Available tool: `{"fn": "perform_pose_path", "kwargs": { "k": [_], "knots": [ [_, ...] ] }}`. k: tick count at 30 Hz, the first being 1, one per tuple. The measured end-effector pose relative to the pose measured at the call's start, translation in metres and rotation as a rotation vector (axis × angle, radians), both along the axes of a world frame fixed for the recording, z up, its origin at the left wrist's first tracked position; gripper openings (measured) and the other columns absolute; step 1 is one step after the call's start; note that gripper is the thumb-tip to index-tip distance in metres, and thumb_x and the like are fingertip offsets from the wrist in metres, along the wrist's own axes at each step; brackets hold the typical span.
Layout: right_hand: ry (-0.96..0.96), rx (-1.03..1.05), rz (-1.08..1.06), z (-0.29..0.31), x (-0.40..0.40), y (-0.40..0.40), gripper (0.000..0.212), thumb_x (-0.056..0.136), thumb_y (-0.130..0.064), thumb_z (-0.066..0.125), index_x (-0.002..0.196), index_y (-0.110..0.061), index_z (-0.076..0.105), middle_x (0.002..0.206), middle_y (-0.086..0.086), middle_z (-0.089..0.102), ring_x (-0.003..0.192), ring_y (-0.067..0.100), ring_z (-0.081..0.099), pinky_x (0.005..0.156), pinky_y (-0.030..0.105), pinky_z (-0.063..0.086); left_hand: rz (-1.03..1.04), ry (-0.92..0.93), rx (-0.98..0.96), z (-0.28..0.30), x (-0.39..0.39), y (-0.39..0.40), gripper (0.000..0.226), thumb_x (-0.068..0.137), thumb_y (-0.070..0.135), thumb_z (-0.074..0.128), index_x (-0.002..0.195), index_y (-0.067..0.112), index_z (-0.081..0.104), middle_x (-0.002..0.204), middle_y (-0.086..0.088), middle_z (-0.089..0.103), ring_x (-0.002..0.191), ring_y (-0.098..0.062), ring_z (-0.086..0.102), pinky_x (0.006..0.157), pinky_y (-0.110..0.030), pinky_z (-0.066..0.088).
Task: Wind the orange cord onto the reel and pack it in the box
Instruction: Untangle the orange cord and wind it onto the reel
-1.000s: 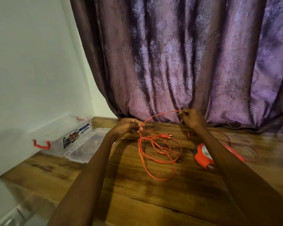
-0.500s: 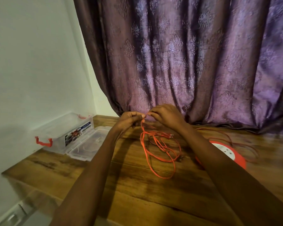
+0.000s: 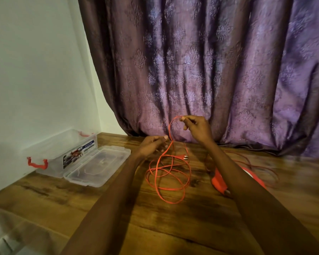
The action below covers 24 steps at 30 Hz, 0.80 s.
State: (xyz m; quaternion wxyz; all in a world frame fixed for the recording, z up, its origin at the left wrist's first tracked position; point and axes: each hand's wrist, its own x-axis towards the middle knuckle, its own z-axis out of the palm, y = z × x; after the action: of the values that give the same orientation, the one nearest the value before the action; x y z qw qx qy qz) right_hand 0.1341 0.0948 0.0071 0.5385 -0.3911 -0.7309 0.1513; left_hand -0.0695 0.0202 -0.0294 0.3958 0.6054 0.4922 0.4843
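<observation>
The orange cord [image 3: 170,181] lies in loose loops on the wooden table [image 3: 155,227], its plug [image 3: 182,157] resting near the top of the tangle. My right hand [image 3: 196,128] pinches a strand of the cord and holds it raised above the table. My left hand [image 3: 152,146] is lower and to the left, its fingers curled round the same strand. The orange reel [image 3: 219,181] lies to the right, largely hidden behind my right forearm. A clear plastic box [image 3: 61,155] with red handles stands at the far left.
The box's clear lid [image 3: 98,165] lies flat beside the box. A purple patterned curtain [image 3: 210,70] hangs along the table's back edge, and a white wall [image 3: 35,70] borders the left. More thin cord [image 3: 256,162] trails behind the reel.
My hands were pinched together half a second ago; the right hand has since lifted up and to the right, drawing the strand into a raised arc, while the left stays low.
</observation>
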Motion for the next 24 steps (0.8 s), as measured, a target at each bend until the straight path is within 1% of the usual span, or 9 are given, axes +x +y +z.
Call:
{"fn": "perform_pose_path", "kwargs": {
  "k": [2, 5, 9, 12, 14, 17, 20, 22, 24],
  "knots": [
    [0.027, -0.008, -0.032, 0.002, 0.002, -0.001, 0.025, 0.091, -0.043, 0.059, 0.097, -0.026, 0.077, 0.062, -0.005, 0.069, 0.055, 0.006, 0.057, 0.064, 0.032, 0.048, -0.048, 0.066, -0.027, -0.001, 0.009, 0.003, 0.029, 0.091, 0.037, 0.067, 0.080, 0.011, 0.074, 0.073, -0.008, 0.069, 0.063, -0.017, 0.056, 0.058, -0.026, 0.042],
    [0.066, -0.049, -0.098, 0.006, 0.008, 0.001, 0.023, 0.091, -0.040, 0.061, 0.090, -0.024, 0.077, 0.061, -0.004, 0.068, 0.056, 0.014, 0.060, 0.063, 0.032, 0.048, -0.092, 0.202, -0.038, -0.004, 0.014, 0.008, 0.029, 0.090, 0.018, 0.069, 0.063, 0.010, 0.066, 0.049, 0.005, 0.061, 0.040, -0.003, 0.045, 0.043, -0.015, 0.034],
    [0.173, -0.089, -0.143, 0.007, 0.020, 0.006, 0.025, 0.094, -0.025, 0.062, 0.077, -0.012, 0.074, 0.049, -0.008, 0.059, 0.044, -0.002, 0.048, 0.051, 0.027, 0.038, -0.021, 0.320, -0.040, -0.007, 0.001, 0.009, 0.026, 0.090, 0.004, 0.065, 0.064, 0.006, 0.063, 0.045, 0.007, 0.058, 0.037, 0.001, 0.044, 0.043, -0.013, 0.035],
    [0.204, -0.127, -0.254, 0.004, 0.033, 0.009, 0.023, 0.094, -0.025, 0.058, 0.082, -0.015, 0.075, 0.057, -0.002, 0.066, 0.054, 0.004, 0.057, 0.055, 0.026, 0.040, 0.084, 0.487, -0.063, -0.012, -0.023, 0.007, 0.036, 0.092, -0.001, 0.060, 0.058, 0.011, 0.058, 0.036, 0.009, 0.053, 0.034, 0.001, 0.045, 0.041, -0.009, 0.034],
    [0.145, -0.183, -0.287, 0.001, 0.041, 0.011, 0.023, 0.094, -0.028, 0.056, 0.090, -0.018, 0.076, 0.067, 0.002, 0.071, 0.067, 0.018, 0.065, 0.066, 0.031, 0.048, 0.174, 0.654, -0.089, -0.016, -0.044, 0.007, 0.043, 0.093, 0.004, 0.058, 0.052, 0.015, 0.053, 0.039, 0.004, 0.052, 0.040, -0.004, 0.049, 0.043, -0.011, 0.033],
    [0.143, -0.258, -0.212, -0.003, 0.044, 0.014, 0.022, 0.098, -0.018, 0.053, 0.097, -0.010, 0.074, 0.064, 0.006, 0.067, 0.065, 0.024, 0.061, 0.071, 0.040, 0.052, 0.295, 0.878, -0.200, -0.017, -0.068, 0.006, 0.037, 0.089, 0.025, 0.066, 0.055, 0.014, 0.056, 0.062, -0.006, 0.057, 0.065, -0.014, 0.053, 0.061, -0.023, 0.039],
    [0.226, -0.284, -0.087, -0.001, 0.042, 0.013, 0.022, 0.100, -0.008, 0.049, 0.109, 0.004, 0.065, 0.064, 0.009, 0.063, 0.062, 0.028, 0.053, 0.059, 0.039, 0.044, 0.247, 0.753, -0.204, -0.020, -0.068, 0.008, 0.039, 0.091, 0.040, 0.066, 0.070, 0.009, 0.074, 0.076, -0.014, 0.069, 0.072, -0.017, 0.057, 0.064, -0.027, 0.041],
    [0.266, -0.279, -0.018, 0.005, 0.040, 0.009, 0.019, 0.100, -0.005, 0.047, 0.109, 0.002, 0.062, 0.063, 0.008, 0.063, 0.059, 0.027, 0.050, 0.055, 0.034, 0.038, 0.193, 0.556, -0.180, -0.017, -0.056, 0.007, 0.049, 0.096, 0.048, 0.056, 0.070, 0.012, 0.079, 0.077, -0.021, 0.070, 0.065, -0.022, 0.052, 0.053, -0.025, 0.037],
    [0.308, -0.263, 0.041, 0.012, 0.038, 0.004, 0.016, 0.101, -0.004, 0.047, 0.107, -0.005, 0.061, 0.056, 0.002, 0.063, 0.048, 0.018, 0.048, 0.049, 0.028, 0.038, 0.180, 0.522, -0.173, -0.015, -0.045, 0.011, 0.050, 0.098, 0.046, 0.053, 0.067, 0.014, 0.075, 0.072, -0.021, 0.061, 0.056, -0.022, 0.045, 0.044, -0.021, 0.028]
  ]
}}
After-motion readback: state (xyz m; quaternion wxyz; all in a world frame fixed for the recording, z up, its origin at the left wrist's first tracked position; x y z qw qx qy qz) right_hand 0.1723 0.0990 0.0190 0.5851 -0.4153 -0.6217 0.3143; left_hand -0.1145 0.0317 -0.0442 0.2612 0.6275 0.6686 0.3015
